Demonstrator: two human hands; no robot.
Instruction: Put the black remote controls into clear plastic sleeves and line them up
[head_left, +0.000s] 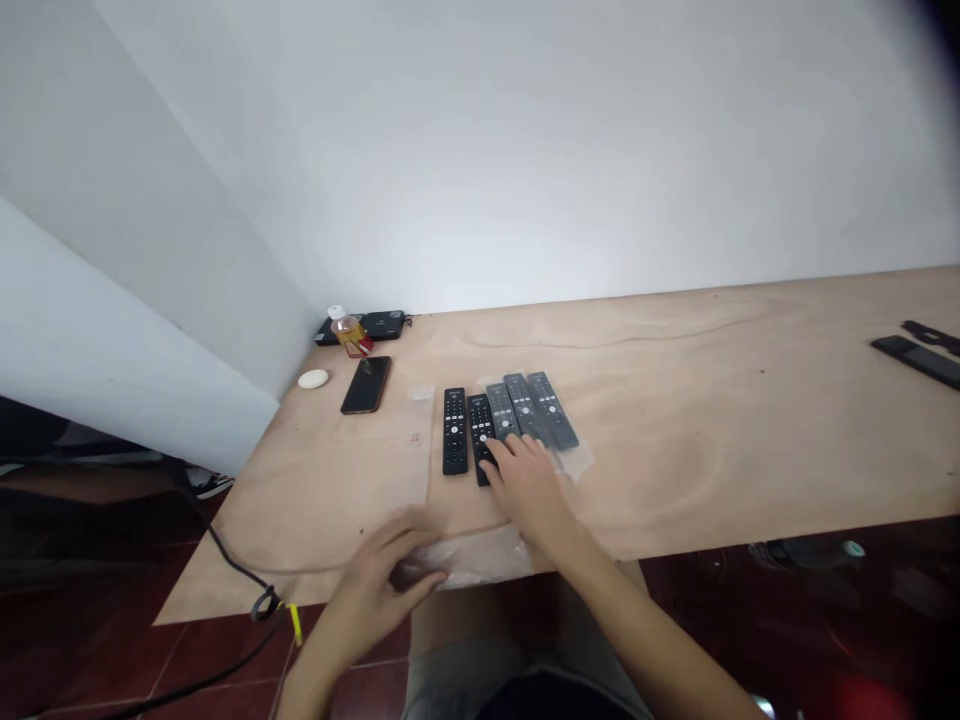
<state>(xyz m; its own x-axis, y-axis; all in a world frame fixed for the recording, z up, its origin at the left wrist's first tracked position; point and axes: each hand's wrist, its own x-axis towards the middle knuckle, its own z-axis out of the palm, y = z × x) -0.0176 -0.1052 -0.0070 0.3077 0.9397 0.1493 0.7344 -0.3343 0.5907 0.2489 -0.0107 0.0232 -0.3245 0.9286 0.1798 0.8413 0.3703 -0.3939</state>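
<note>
Several black remote controls lie side by side on the wooden table. The leftmost remote control [454, 431] is bare, and a second remote control [479, 412] lies beside it under the fingers of my right hand [529, 484]. That hand is closed on its lower half. Further right, the remaining remote controls [551, 408] look greyish under clear plastic sleeves, partly hidden by my right hand. By the front edge my left hand [379, 570], slightly blurred, has thumb and fingers apart around the end of a clear plastic sleeve [480, 556]. Another flat clear sleeve [411, 450] lies left of the remotes.
At the back left of the table [712, 430] are a phone [366, 385], a round white object [313, 379], a bottle [350, 332] and black boxes [384, 324]. Dark objects [919, 358] lie far right. A black cable [225, 550] hangs by the left edge; a white wall [570, 150] rises behind.
</note>
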